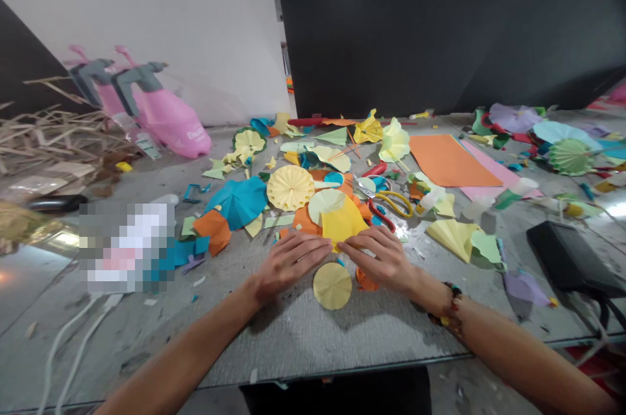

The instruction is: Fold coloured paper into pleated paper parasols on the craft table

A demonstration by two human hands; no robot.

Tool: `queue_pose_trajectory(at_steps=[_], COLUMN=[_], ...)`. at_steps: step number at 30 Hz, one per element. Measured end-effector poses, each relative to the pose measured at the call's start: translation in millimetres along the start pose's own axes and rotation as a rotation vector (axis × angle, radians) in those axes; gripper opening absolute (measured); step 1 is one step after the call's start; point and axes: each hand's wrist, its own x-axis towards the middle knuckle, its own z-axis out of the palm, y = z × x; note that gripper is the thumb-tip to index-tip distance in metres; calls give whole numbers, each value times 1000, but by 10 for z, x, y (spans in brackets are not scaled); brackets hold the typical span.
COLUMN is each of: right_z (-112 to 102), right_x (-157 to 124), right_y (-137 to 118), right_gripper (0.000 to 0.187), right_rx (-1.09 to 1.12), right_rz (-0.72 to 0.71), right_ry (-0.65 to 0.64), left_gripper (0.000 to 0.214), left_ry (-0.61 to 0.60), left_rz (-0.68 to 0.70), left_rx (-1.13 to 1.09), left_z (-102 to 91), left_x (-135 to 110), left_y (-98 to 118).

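Between my two hands is a yellow piece of paper (pixel 343 219), pinched along its near edge. My left hand (pixel 295 260) grips its left corner with the fingertips. On the other side, my right hand (pixel 384 258) pinches the right part, a beaded bracelet at its wrist. Just below lies a pale yellow paper circle (pixel 332 286) with crease lines. Beyond the yellow piece are a pale green paper circle (pixel 327 203) and a pleated cream paper disc (pixel 291 187). Yellow-handled scissors (pixel 395 202) rest right of them, partly over red handles.
Blue paper umbrella tops (pixel 239 199) and orange scraps lie to the left. Orange paper sheets (pixel 452 160) are at the back right. Pink spray bottles (pixel 171 121) stand at the back left, a power strip (pixel 130 245) is nearer, and a black adapter (pixel 577 258) sits at right.
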Motion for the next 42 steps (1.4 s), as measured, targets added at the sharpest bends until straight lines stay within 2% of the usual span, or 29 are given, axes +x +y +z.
queue_pose_trajectory(at_steps=[11, 17, 22, 32, 37, 42], right_z=[4, 29, 21, 32, 56, 109], right_x=[27, 24, 29, 17, 30, 6], right_y=[-4, 12, 12, 16, 23, 37], right_gripper=[27, 23, 24, 25, 21, 18], right_rx=[-4, 2, -13, 32, 55, 120], right_rz=[10, -26, -14, 26, 38, 26], right_ry=[5, 44, 26, 26, 34, -13], left_gripper=[16, 20, 23, 35, 30, 26], left_ry=[37, 27, 26, -91, -126, -128], left_rz=[-24, -12, 42, 103, 105, 119], left_rx=[-34, -18, 10, 126, 159, 152], left_z=[-126, -123, -80, -107, -124, -83], left_x=[98, 101, 54, 53, 128, 150], left_y=[76, 67, 10, 14, 45, 55])
